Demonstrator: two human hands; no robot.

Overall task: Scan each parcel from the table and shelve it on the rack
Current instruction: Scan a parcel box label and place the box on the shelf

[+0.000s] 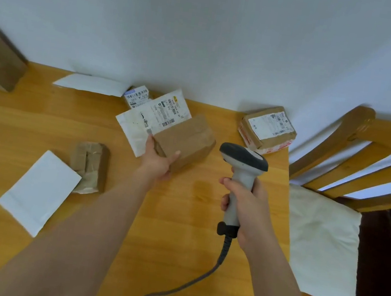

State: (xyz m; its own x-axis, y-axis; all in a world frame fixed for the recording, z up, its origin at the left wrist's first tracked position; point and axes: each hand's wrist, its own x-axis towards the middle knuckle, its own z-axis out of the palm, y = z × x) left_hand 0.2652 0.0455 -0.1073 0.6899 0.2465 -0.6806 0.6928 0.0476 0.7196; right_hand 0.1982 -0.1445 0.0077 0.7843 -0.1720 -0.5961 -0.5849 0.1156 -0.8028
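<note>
Box [185, 138] gripped at its near-left corner by left hand [159, 161]; scanner [243, 170], clasped in right hand [246, 211], stands just right of it, no label facing up.

table [41, 119] | wood; on it: white mailers [39, 191]; brown parcels [90, 167]; labelled box [267, 129]

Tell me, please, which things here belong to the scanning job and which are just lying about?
Job: scanner in right hand; brown box in left hand; labelled box; mailers; taped packet.
Lying about: chair; cushion.
</note>
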